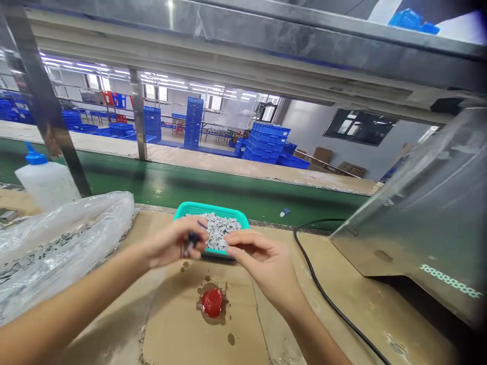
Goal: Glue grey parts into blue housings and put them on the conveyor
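Observation:
My left hand (171, 244) is closed around a small dark blue part (193, 236), smeared by motion, at the left side of a turquoise basket (207, 207). Small grey plastic pieces (220, 224) fill that basket. Over its front right corner, my right hand (268, 258) pinches one light grey piece (223, 243) between thumb and fingertips. Below both hands, a small red cup-like dish (212, 303) stands on a brown cardboard sheet (198, 339), with dark wet spots around it.
A clear plastic bag (95, 213) of grey pieces lies at left, before a white bottle with a blue nozzle (47, 182). A black cable (323, 289) and a metal housing (414, 218) are at right. Behind runs a green conveyor belt (163, 185) carrying a small blue part (284, 212).

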Available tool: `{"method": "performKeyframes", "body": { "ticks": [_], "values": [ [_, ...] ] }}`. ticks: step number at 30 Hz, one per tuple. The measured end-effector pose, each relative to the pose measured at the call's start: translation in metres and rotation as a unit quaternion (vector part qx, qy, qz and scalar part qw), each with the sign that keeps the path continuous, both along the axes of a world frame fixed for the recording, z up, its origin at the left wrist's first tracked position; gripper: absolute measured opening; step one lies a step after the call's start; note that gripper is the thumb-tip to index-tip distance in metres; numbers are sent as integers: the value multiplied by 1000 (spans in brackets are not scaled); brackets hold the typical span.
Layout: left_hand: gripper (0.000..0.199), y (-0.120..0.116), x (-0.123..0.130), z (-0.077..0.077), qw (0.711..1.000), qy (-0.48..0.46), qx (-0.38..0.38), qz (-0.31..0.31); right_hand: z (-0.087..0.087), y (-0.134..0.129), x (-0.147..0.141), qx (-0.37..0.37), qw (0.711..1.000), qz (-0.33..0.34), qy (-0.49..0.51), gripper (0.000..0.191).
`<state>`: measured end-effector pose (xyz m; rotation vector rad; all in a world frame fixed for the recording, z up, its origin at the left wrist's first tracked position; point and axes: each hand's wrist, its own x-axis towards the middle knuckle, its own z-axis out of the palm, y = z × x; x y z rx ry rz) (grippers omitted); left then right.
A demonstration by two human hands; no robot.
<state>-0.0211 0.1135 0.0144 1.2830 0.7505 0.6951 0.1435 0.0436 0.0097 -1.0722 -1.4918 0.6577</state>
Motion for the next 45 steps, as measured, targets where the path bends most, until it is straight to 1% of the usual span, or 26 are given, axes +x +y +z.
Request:
{"method": "performKeyframes", "body": {
  "ticks": [1, 2, 3, 4, 7, 11, 13, 15, 17, 19, 20, 22, 24, 26, 28, 31, 33, 35, 37, 39, 42, 45],
  "values": [
    [13, -18, -1, -2, 998, -37, -38, -45, 2, -4, -5, 32, 999, 1, -32, 8],
    [17, -32, -3, -5, 994, -62, -54, -66, 3, -8, -10, 58, 997, 2, -58, 10],
    [19, -41, -4, -8, 992, -83, -61, -78, 2, -11, -13, 77, 994, 4, -77, 11],
    [20, -46, -5, -10, 991, -94, -54, -78, 1, -15, -16, 89, 992, 5, -90, 12],
    [20, -45, -8, -16, 996, -66, 4, -56, -5, -22, -19, 103, 988, 2, -112, 13],
    [19, -41, -10, -18, 998, -4, 57, -34, -8, -25, -17, 120, 974, -5, -191, 17],
    [18, -43, -10, -19, 997, 4, 63, -39, -8, -26, -16, 139, 960, -5, -244, 19],
    [17, -45, -9, -19, 997, 0, 52, -50, -8, -28, -14, 165, 942, -7, -293, 20],
    [16, -45, -10, -19, 996, 8, 37, -80, -10, -30, -10, 175, 931, -13, -321, 20],
    [15, -43, -11, -19, 992, 43, 37, -110, -17, -33, -5, 154, 936, -27, -316, 17],
    [15, -41, -13, -19, 990, 66, 41, -113, -21, -34, -1, 132, 941, -33, -311, 16],
    [22, -36, -17, -19, 988, 113, 48, -90, -32, -35, 6, 81, 950, -35, -300, 15],
    [33, -31, -21, -20, 986, 147, 52, -57, -42, -36, 10, 39, 954, -22, -295, 16],
    [40, -27, -23, -21, 983, 168, 65, -42, -50, -35, 12, 21, 955, -9, -295, 17],
    [41, -25, -23, -24, 982, 165, 84, -49, -54, -35, 11, 19, 954, -3, -298, 17],
    [42, -23, -21, -29, 984, 129, 104, -59, -59, -35, 9, 29, 955, 9, -296, 19],
    [41, -21, -19, -34, 985, 110, 122, -49, -62, -34, 9, 41, 955, 18, -294, 21],
    [35, -19, -19, -37, 985, 103, 136, -34, -64, -34, 9, 50, 954, 23, -296, 21],
    [29, -18, -19, -38, 981, 117, 150, -20, -66, -33, 10, 54, 953, 21, -298, 21],
    [24, -17, -19, -38, 973, 143, 180, -2, -66, -33, 11, 63, 952, 19, -300, 21],
    [24, -17, -18, -37, 959, 170, 225, 19, -65, -33, 11, 89, 948, 29, -306, 23],
    [29, -18, -16, -37, 958, 168, 230, 17, -65, -34, 11, 103, 943, 40, -314, 23]
  ]
}}
